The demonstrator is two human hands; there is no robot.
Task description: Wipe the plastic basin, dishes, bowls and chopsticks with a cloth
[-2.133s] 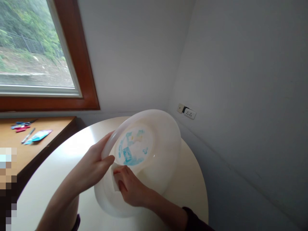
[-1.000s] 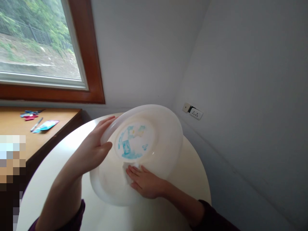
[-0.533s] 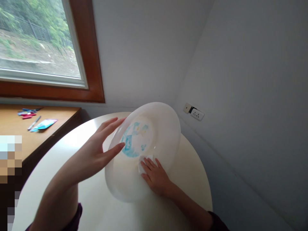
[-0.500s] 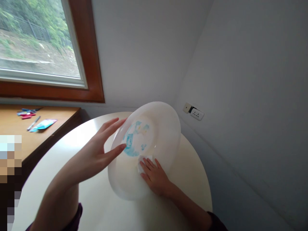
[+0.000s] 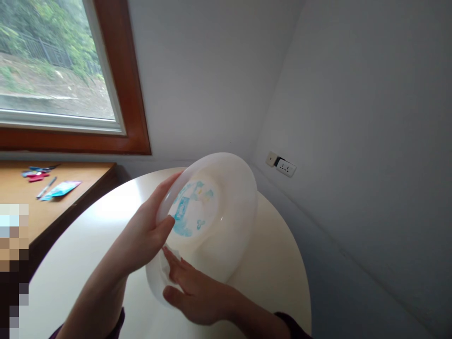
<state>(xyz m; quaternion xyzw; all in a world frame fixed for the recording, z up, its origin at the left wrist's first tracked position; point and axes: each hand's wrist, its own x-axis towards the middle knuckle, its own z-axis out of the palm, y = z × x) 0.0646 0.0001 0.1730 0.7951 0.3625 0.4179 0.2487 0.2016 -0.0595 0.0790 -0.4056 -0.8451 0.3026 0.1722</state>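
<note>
A: The white basin [image 5: 233,212] is held tilted above the round table [image 5: 278,254], its hollow turned towards the camera. How is it gripped?

B: By the left hand [image 5: 148,230]! The basin's left rim is clasped, the thumb laid over the inner side, the other fingers partly hidden behind.

A: And the right hand [image 5: 197,292]?

B: It is spread fairly wide, thumb parted from the fingers. A white cloth [image 5: 165,269] is pressed beneath those fingertips, at the basin's lower left, just below the left thumb. How firmly, that cannot be told.

A: Blue print [image 5: 181,212] is seen on the basin's bottom, by the left thumb.

B: Well left of the basin, a wooden desk [image 5: 93,175] is occupied by a blue pouch [image 5: 65,188], a pen [image 5: 46,187] and small red and blue items [image 5: 37,174].

A: Right of the basin, a socket [image 5: 286,167] is set in the wall [image 5: 353,117].
</note>
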